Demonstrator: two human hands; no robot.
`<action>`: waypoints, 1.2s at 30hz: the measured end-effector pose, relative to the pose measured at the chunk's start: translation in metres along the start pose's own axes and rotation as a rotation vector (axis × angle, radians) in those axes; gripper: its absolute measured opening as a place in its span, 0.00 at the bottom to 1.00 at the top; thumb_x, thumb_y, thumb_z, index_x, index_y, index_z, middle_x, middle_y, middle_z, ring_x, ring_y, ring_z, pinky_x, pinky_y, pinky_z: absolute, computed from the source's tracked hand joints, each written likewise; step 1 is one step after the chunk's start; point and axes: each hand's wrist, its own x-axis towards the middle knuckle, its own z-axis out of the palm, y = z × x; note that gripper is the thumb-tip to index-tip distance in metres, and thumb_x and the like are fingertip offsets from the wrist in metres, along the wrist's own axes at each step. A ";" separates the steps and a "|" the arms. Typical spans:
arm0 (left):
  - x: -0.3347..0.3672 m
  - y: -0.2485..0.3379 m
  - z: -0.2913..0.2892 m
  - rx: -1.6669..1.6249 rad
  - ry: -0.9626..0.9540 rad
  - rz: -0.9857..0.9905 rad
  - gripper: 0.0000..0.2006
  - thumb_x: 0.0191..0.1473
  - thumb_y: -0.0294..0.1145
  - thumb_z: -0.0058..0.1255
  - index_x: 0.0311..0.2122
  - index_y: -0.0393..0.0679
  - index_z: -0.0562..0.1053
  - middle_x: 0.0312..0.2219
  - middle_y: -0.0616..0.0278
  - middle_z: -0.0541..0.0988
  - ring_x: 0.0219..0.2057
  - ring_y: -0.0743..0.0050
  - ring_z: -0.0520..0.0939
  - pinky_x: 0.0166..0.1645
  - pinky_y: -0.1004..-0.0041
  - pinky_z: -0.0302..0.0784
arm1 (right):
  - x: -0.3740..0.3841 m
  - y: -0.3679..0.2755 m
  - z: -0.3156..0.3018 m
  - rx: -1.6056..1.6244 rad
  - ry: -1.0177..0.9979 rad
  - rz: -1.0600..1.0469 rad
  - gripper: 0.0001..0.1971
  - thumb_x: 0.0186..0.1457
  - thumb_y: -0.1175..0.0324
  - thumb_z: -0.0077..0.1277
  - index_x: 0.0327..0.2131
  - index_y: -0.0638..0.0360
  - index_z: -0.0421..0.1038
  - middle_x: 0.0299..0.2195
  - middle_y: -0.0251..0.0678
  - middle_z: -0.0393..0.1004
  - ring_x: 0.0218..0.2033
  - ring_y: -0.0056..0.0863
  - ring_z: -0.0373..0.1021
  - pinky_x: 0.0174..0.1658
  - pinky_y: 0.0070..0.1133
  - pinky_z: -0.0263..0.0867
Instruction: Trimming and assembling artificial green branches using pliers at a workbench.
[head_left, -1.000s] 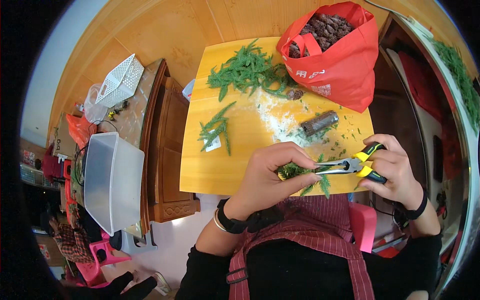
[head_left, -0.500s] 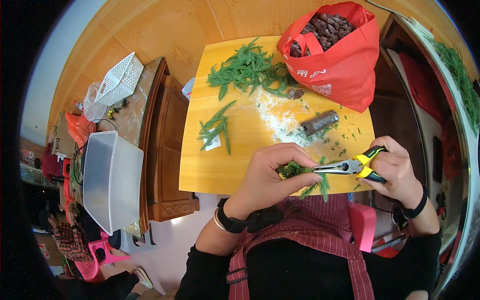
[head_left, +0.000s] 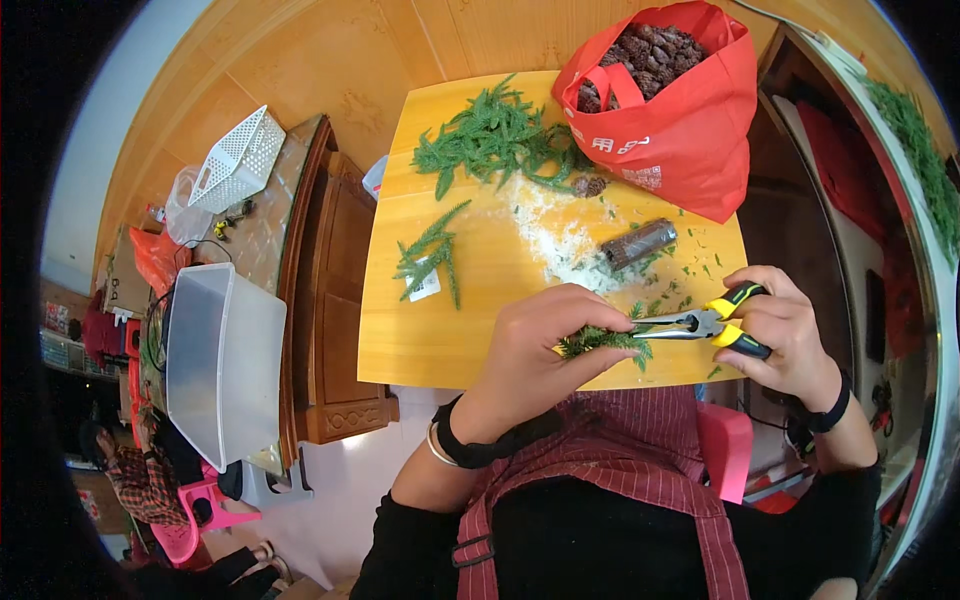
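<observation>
My left hand pinches a short green pine sprig between thumb and fingers, above the table's near edge. My right hand grips long-nose pliers with yellow and black handles. Their jaws are parted and point left, the tips by my left fingertips at the sprig. Whether the jaws touch the sprig, I cannot tell. Beyond my hands lies a dark brown cylindrical bundle. A separate branched sprig rests over a white label at the left, and a heap of sprigs lies at the back.
A red bag full of pine cones stands at the back right, with one loose cone beside it. White powder and green bits lie on the yellow table. A clear plastic bin stands left; a person sits beyond.
The pliers' jaws and handles have spread wider, and my right fingers have loosened around the handles. The sprig has turned a little in my left hand, which stays about where it was.
</observation>
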 end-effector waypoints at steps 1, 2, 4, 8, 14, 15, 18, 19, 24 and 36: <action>0.000 0.000 0.000 -0.002 0.006 0.000 0.09 0.35 0.19 0.60 0.27 0.37 0.73 0.23 0.60 0.76 0.26 0.74 0.77 0.31 0.79 0.69 | -0.001 0.001 0.001 0.000 0.000 -0.001 0.16 0.33 0.60 0.61 0.18 0.62 0.66 0.22 0.38 0.70 0.35 0.42 0.67 0.36 0.30 0.64; 0.000 0.000 0.000 -0.002 0.005 0.000 0.09 0.35 0.19 0.60 0.27 0.37 0.73 0.23 0.60 0.76 0.26 0.74 0.77 0.31 0.79 0.69 | -0.001 0.001 0.003 0.037 0.000 0.017 0.16 0.33 0.60 0.61 0.18 0.62 0.66 0.21 0.38 0.70 0.34 0.42 0.67 0.36 0.29 0.63; 0.000 0.001 -0.001 -0.070 -0.014 -0.055 0.10 0.35 0.19 0.60 0.27 0.37 0.73 0.23 0.60 0.76 0.26 0.75 0.76 0.32 0.79 0.70 | -0.002 0.001 0.004 0.074 0.000 0.034 0.16 0.33 0.60 0.61 0.18 0.62 0.66 0.21 0.38 0.70 0.34 0.41 0.67 0.36 0.29 0.63; -0.002 -0.003 -0.004 -0.114 -0.046 -0.115 0.09 0.36 0.19 0.59 0.28 0.37 0.73 0.25 0.60 0.76 0.27 0.77 0.76 0.33 0.79 0.70 | 0.001 0.000 0.008 0.158 -0.027 0.058 0.16 0.33 0.61 0.61 0.17 0.62 0.66 0.19 0.38 0.69 0.32 0.40 0.67 0.34 0.28 0.63; -0.002 -0.004 -0.004 -0.353 -0.067 -0.340 0.09 0.39 0.18 0.58 0.29 0.35 0.72 0.26 0.61 0.76 0.28 0.80 0.75 0.33 0.81 0.70 | 0.002 -0.001 0.006 0.189 -0.070 0.089 0.13 0.35 0.66 0.61 0.17 0.62 0.67 0.18 0.38 0.68 0.28 0.38 0.68 0.32 0.27 0.65; -0.003 -0.005 -0.004 -0.371 -0.075 -0.370 0.09 0.39 0.17 0.57 0.30 0.35 0.72 0.26 0.61 0.76 0.28 0.79 0.76 0.32 0.81 0.70 | 0.001 -0.001 0.007 0.189 -0.074 0.094 0.13 0.35 0.66 0.61 0.17 0.62 0.66 0.18 0.38 0.68 0.27 0.39 0.68 0.30 0.27 0.65; -0.004 -0.006 -0.006 -0.488 -0.076 -0.433 0.09 0.40 0.17 0.55 0.31 0.35 0.71 0.26 0.60 0.76 0.27 0.78 0.76 0.31 0.80 0.72 | 0.000 -0.001 0.009 0.194 -0.110 0.120 0.15 0.34 0.64 0.62 0.17 0.62 0.66 0.17 0.38 0.68 0.28 0.40 0.67 0.31 0.26 0.65; -0.004 -0.007 -0.007 -0.585 -0.068 -0.466 0.09 0.41 0.16 0.54 0.31 0.35 0.71 0.27 0.60 0.75 0.26 0.78 0.76 0.31 0.80 0.72 | 0.000 0.000 0.009 0.194 -0.111 0.122 0.15 0.34 0.64 0.62 0.17 0.62 0.66 0.17 0.38 0.68 0.28 0.40 0.67 0.31 0.26 0.65; -0.003 -0.011 -0.006 -0.631 -0.051 -0.444 0.09 0.41 0.18 0.55 0.32 0.36 0.71 0.28 0.62 0.75 0.28 0.79 0.76 0.33 0.80 0.72 | -0.007 -0.006 0.009 0.604 -0.006 0.424 0.15 0.44 0.59 0.52 0.26 0.65 0.72 0.23 0.40 0.68 0.32 0.34 0.66 0.37 0.26 0.61; -0.005 -0.014 -0.006 0.319 0.115 0.317 0.13 0.31 0.23 0.62 0.27 0.41 0.72 0.26 0.60 0.77 0.27 0.66 0.75 0.31 0.71 0.71 | -0.055 0.007 0.053 -0.130 -0.257 0.368 0.12 0.44 0.64 0.50 0.28 0.65 0.69 0.27 0.47 0.70 0.38 0.43 0.62 0.45 0.30 0.57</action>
